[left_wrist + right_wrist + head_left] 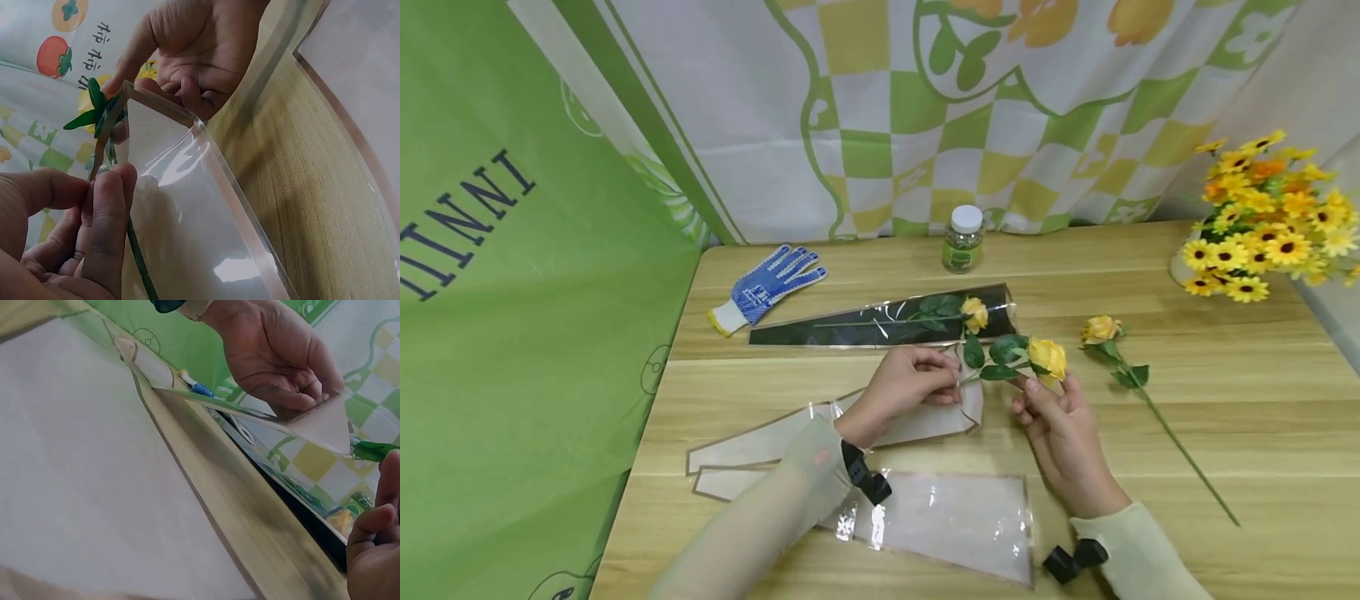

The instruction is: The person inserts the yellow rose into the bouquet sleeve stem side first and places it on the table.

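Observation:
My left hand (913, 382) pinches the mouth edge of a clear-and-white flower sleeve (917, 427) with a brown border. In the left wrist view a green stem (142, 269) runs down along the sleeve, behind its clear film. An artificial yellow rose (1047, 358) with green leaves sticks out past the sleeve's mouth. Just under its bloom, my right hand (1067, 437) holds the rose between thumb and fingers. The right wrist view shows the left hand (281, 362) gripping the lifted sleeve edge, with the right fingers (375, 531) close to the leaves.
Nearer me lies another white sleeve (955, 521). Behind the hands is a black sleeve (850, 332) holding a yellow rose (975, 314). A loose rose (1101, 330) lies at right. Farther back are a blue glove (769, 285), a lidded jar (962, 242) and potted yellow flowers (1270, 225).

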{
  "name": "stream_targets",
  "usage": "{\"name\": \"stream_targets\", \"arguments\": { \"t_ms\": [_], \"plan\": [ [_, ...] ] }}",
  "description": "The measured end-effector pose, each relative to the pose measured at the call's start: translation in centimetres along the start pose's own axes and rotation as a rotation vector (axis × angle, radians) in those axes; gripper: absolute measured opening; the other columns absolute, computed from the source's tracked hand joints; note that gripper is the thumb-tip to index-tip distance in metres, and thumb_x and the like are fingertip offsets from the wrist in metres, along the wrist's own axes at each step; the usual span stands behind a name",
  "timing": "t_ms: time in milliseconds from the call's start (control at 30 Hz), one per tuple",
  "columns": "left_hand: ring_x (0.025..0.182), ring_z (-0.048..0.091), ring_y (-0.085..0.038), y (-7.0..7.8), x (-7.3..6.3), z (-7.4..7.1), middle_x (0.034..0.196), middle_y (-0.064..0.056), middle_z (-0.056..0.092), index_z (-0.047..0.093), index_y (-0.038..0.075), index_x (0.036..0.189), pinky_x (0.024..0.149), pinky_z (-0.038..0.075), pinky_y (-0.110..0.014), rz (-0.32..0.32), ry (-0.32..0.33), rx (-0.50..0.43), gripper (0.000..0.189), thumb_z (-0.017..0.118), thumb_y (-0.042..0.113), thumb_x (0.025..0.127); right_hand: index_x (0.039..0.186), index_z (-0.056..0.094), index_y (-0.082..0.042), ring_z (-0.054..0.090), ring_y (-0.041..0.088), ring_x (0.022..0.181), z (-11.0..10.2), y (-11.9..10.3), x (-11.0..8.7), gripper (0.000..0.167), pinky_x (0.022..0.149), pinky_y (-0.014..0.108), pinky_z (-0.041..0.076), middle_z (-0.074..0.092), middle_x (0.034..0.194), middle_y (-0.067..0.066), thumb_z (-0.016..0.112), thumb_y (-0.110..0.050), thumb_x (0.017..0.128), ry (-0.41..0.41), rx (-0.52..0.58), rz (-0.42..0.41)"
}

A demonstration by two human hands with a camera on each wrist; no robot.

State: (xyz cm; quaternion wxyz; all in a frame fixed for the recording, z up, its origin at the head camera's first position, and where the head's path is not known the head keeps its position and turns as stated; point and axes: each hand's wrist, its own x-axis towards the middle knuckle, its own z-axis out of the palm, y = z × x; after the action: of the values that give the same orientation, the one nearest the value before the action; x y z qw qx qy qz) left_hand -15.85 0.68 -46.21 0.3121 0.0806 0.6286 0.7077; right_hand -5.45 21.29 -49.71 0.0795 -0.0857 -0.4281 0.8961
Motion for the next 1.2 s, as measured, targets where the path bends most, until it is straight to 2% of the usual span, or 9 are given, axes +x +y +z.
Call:
{"name": "stream_targets", "arguments": {
  "t_ms": [133,233,300,467,600,667,867,1000,1200],
  "plan": [
    [0.072,0.073,-0.021,0.1,0.0,-0.1,0.088,-0.022,0.073,0.071,-0.01,0.104,0.073,0.065,-0.034,-0.005,-0.004,-0.007,0.014,0.069,-0.007,0.091,0.139,0.039,-0.008,0.065,0.019,0.089,-0.4,-0.6,0.0,0.032,0.074,0.024,0.059,0.068,0.116,0.015,0.048,-0.01,0.108,-0.089,0.058,-0.071],
    [0.073,0.073,-0.021,0.3,-0.1,-0.2,0.087,-0.02,0.073,0.072,-0.008,0.104,0.074,0.065,-0.034,-0.018,0.001,-0.006,0.013,0.069,-0.006,0.091,0.138,0.046,-0.005,0.065,0.02,0.089,-0.7,-1.1,0.1,0.03,0.076,0.025,0.06,0.068,0.117,0.015,0.045,-0.014,0.11,-0.128,0.069,-0.116],
    [0.074,0.073,-0.022,0.4,-0.1,-0.3,0.086,-0.019,0.073,0.072,-0.007,0.103,0.074,0.065,-0.034,-0.03,0.005,-0.005,0.013,0.069,-0.005,0.091,0.137,0.05,-0.002,0.065,0.02,0.088,-0.9,-1.5,0.3,0.029,0.076,0.025,0.06,0.067,0.115,0.013,0.045,-0.013,0.11,-0.136,0.061,-0.137],
    [0.072,0.073,-0.021,0.6,-0.1,-0.3,0.086,-0.018,0.073,0.073,-0.007,0.104,0.073,0.065,-0.034,-0.037,-0.007,0.014,0.013,0.071,-0.004,0.091,0.128,0.06,0.001,0.064,0.018,0.085,-1.3,-2.4,0.6,0.024,0.069,0.021,0.056,0.066,0.104,0.009,0.049,-0.006,0.108,-0.144,-0.038,-0.175],
    [0.071,0.073,-0.019,0.7,-0.2,-0.3,0.087,-0.018,0.073,0.072,-0.01,0.104,0.073,0.065,-0.033,-0.03,-0.03,0.022,0.013,0.069,-0.004,0.092,0.124,0.061,0.004,0.063,0.016,0.082,-1.1,-2.9,0.8,0.022,0.065,0.018,0.054,0.066,0.101,0.009,0.052,0.004,0.104,-0.118,-0.145,-0.195],
    [0.071,0.073,-0.019,0.7,-0.2,-0.4,0.087,-0.018,0.073,0.071,-0.011,0.105,0.072,0.065,-0.033,-0.031,-0.035,0.025,0.014,0.069,-0.005,0.093,0.121,0.061,0.004,0.062,0.014,0.081,-0.9,-3.1,0.9,0.021,0.064,0.017,0.053,0.066,0.102,0.009,0.054,0.006,0.102,-0.076,-0.218,-0.195],
    [0.07,0.073,-0.02,0.9,-0.2,-0.5,0.086,-0.018,0.073,0.071,-0.012,0.107,0.07,0.065,-0.033,-0.018,-0.014,0.03,0.017,0.07,-0.005,0.091,0.11,0.065,0.006,0.06,0.012,0.075,-0.6,-3.3,0.9,0.015,0.061,0.018,0.054,0.069,0.095,0.008,0.058,0.011,0.098,0.001,-0.347,-0.188],
    [0.068,0.072,-0.02,1.2,-0.1,-0.6,0.086,-0.02,0.073,0.073,-0.009,0.104,0.068,0.065,-0.032,-0.005,0.004,0.023,0.014,0.07,-0.006,0.09,0.106,0.069,0.003,0.063,0.01,0.076,-0.8,-3.5,0.8,0.014,0.062,0.018,0.056,0.071,0.093,0.006,0.064,0.01,0.095,0.025,-0.439,-0.174],
    [0.067,0.072,-0.019,1.3,0.1,-0.4,0.087,-0.019,0.074,0.073,-0.009,0.104,0.069,0.065,-0.033,-0.016,-0.003,0.026,0.014,0.068,-0.006,0.091,0.11,0.069,0.001,0.065,0.011,0.082,-1.0,-4.0,0.7,0.016,0.07,0.018,0.059,0.07,0.098,0.005,0.072,0.002,0.094,0.027,-0.573,-0.124]
  ]
}}
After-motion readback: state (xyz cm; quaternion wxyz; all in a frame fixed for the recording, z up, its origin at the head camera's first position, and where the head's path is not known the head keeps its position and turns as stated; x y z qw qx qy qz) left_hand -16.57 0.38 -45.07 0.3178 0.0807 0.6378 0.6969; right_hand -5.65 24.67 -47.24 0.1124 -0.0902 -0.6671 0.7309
